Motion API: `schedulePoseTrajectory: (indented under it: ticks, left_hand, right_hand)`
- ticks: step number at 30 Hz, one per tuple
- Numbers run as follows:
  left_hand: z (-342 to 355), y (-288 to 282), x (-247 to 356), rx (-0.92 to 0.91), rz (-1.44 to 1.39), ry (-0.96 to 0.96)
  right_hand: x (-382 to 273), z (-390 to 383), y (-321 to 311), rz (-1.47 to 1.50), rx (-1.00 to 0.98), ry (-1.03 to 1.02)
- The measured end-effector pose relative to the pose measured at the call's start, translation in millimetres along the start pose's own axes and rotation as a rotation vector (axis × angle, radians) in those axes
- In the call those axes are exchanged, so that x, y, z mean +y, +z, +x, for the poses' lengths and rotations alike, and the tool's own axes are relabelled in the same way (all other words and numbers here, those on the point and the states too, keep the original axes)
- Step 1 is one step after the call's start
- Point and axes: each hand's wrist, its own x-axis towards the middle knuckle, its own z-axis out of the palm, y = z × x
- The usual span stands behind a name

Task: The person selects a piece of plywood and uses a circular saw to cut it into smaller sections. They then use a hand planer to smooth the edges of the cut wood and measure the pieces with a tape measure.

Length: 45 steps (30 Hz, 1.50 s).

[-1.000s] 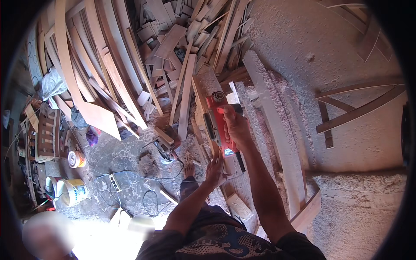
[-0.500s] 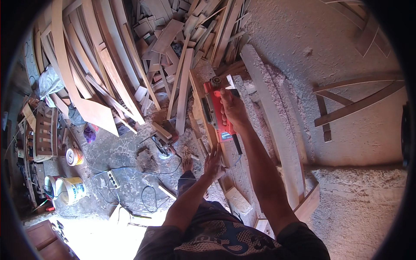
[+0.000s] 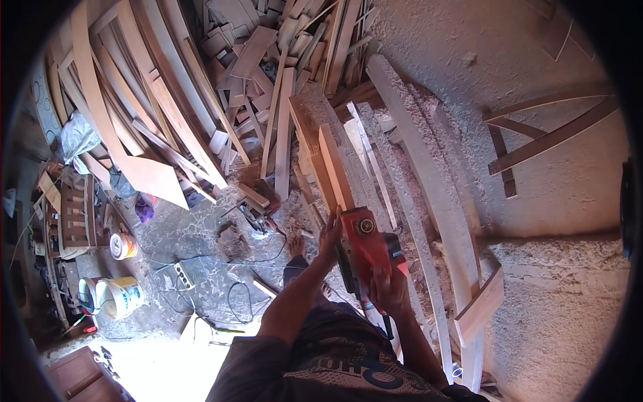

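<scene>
Head view: right hand [image 3: 387, 289] wrapped around the rear handle of a red electric hand planer [image 3: 366, 246], fingers clamped. Planer sits close to the body, at the near end of a narrow wooden strip [image 3: 333, 164]. Left hand [image 3: 329, 238] just left of the planer's front, by the strip's near end; partly hidden and dark, so can't tell whether its fingers close on the wood.

Strip runs lengthwise along a dusty plank workbench [image 3: 313, 104]. Right of it, long curved boards [image 3: 429, 161] thick with shavings; short board [image 3: 480, 308] lying across them near the lower end. Far right, curved wooden frame [image 3: 549, 144] on a rough, dusty surface.

Left side: stained concrete floor [image 3: 201, 231], white power strip [image 3: 183, 275] with loose cable, corded tool [image 3: 261, 221], white bucket [image 3: 120, 298], smaller tub [image 3: 122, 246]. Bare foot [image 3: 297, 246] below the tool. Upper left, long curved planks [image 3: 157, 100] in a stack, clear plastic bag [image 3: 79, 137] beside; top center, offcut heap [image 3: 258, 53]. Strong light washes out the floor at lower left.
</scene>
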Motion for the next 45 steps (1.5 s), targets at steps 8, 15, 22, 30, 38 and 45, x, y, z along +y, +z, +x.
schedulePoseTrajectory:
  ticks: [8, 15, 22, 30, 38, 45]
  left_hand:
    - [-2.1, 17.6, -55.5, 0.079, -0.371, -0.046]
    - [-6.8, 13.0, -51.6, -0.071, 0.217, 0.049]
    - [8.8, -14.2, 11.2, 0.003, 0.217, 0.066]
    - [7.6, -19.4, 18.8, -0.020, 0.182, 0.017]
    - [8.7, -8.9, 31.5, -0.067, 0.177, 0.036]
    - [15.3, -24.9, 32.2, 0.055, 0.076, 0.225]
  right_hand:
    - [-49.5, 74.3, -6.9, 0.022, 0.103, -0.182]
    - [-73.9, 164.7, -10.2, 0.033, 0.130, -0.256]
    - [-115.7, 238.6, -19.4, 0.380, 0.054, 0.144]
    - [-138.6, 319.2, -11.2, 0.538, 0.009, 0.137]
    - [-124.6, 278.4, -29.4, 0.653, 0.227, 0.044]
    - [-105.7, 63.7, -76.3, 0.791, 0.437, -0.002]
